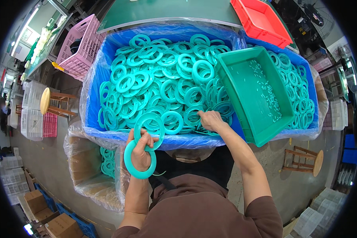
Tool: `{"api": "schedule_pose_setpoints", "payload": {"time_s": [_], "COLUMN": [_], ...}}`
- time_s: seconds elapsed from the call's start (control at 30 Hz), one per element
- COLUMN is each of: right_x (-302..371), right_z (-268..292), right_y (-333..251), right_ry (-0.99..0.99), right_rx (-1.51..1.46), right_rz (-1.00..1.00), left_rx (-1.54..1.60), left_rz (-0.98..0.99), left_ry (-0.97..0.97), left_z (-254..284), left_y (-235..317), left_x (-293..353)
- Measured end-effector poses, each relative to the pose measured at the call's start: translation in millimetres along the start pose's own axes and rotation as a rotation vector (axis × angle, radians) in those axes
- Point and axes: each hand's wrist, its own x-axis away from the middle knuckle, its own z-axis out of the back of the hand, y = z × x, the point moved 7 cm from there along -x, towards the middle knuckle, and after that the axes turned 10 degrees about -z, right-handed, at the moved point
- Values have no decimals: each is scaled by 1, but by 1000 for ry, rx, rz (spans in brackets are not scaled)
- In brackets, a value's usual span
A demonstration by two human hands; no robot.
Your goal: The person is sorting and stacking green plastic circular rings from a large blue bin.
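My left hand [141, 150] is closed around two teal plastic rings in front of the bin's near edge. One held ring [150, 118] stands up above the fingers; the other ring [127, 164] hangs lower, around the palm side. To the right, my right hand [212, 120] reaches over the near rim into the heap, fingers bent and pinching the edge of a teal ring [189, 122]; part of that grip is hidden. A heap of similar rings [154, 73] fills the blue bin [92, 107], which has clear plastic film over its rim.
A green tray [248, 99] with small pale pieces rests across the bins at right. Behind it are more rings [301, 93] in a second bin. A red tray [261, 22] sits at the green table [166, 10]. Film-lined cartons [83, 170] stand low left; a stool [305, 160] stands right.
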Motion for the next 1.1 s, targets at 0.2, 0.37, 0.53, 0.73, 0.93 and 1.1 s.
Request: {"api": "schedule_pose_setpoints", "payload": {"time_s": [0.2,0.37,0.53,0.73,0.93,1.1], "right_x": [-9,15,57,89,101,104], "right_z": [-25,52,66,72,56,53], "right_y": [10,-1,-27,-59,-74,-80], "right_ry": [-150,38,-322,-436,-380,-383], "right_rx": [430,-403,-1309,-1719,-1944,-1818], "right_rz": [28,-231,-323,-222,-250,-125], "left_rx": [-112,20,73,246,102,39], "left_rz": [-16,-113,-38,122,128,126], "left_ry": [-54,-55,53,-203,-199,-146], "left_z": [-1,11,7,-38,-67,-54], "left_y": [8,13,-3,-35,-19,-16], "left_x": [0,-7,-20,-9,15,12]}}
